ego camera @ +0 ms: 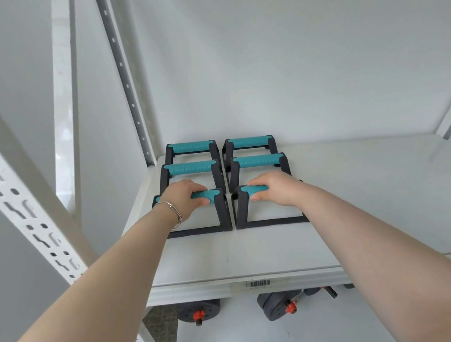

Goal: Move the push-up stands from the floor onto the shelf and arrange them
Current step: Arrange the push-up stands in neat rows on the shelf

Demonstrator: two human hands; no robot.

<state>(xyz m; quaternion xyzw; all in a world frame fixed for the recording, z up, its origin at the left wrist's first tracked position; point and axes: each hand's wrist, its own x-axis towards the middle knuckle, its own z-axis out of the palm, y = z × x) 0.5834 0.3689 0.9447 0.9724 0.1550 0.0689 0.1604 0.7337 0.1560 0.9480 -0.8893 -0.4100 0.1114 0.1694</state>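
Several push-up stands with black frames and teal grips stand on the white shelf [360, 198] in two columns at its left end. My left hand [185, 196] is closed around the grip of the front left stand [210, 196]. My right hand [275, 188] is closed around the grip of the front right stand [246, 191]. Both front stands rest flat on the shelf. Behind them are the middle left stand [189, 167], the middle right stand [258, 160], the back left stand [189, 146] and the back right stand [247, 142].
A white perforated upright [28, 213] rises at the near left, and a grey one [125, 78] at the back left corner. On the shelf below lie black dumbbells [198, 311] with orange collars. A barcode label [257, 283] sits on the shelf's front edge.
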